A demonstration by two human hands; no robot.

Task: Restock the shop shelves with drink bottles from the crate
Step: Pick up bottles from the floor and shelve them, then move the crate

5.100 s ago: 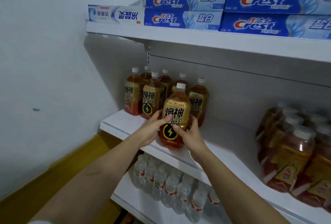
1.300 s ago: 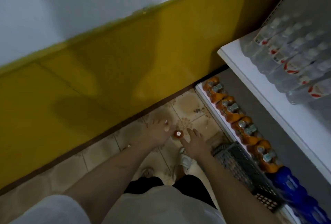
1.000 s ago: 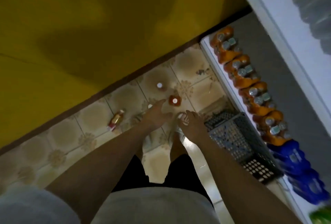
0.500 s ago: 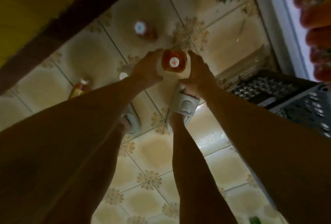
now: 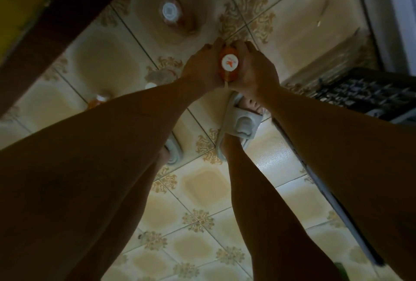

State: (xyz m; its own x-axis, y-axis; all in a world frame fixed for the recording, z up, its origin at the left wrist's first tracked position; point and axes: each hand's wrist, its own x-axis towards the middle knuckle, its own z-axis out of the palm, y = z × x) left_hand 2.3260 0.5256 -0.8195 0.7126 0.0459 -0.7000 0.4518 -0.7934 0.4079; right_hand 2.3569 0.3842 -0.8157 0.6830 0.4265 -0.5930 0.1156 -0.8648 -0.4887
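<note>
Since half a second ago both hands have closed further round the bottle. Head view: left hand and right hand grip its sides — white cap up, above the tiled floor. Second bottle stands farther off; dark crate at right.

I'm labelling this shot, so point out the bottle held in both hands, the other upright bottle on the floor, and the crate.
Held bottle (image 5: 229, 63), head view: on its white cap.
Floor bottle (image 5: 169, 11), head view: on its white cap.
Crate (image 5: 369, 95), head view: on its dark lattice wall.
</note>
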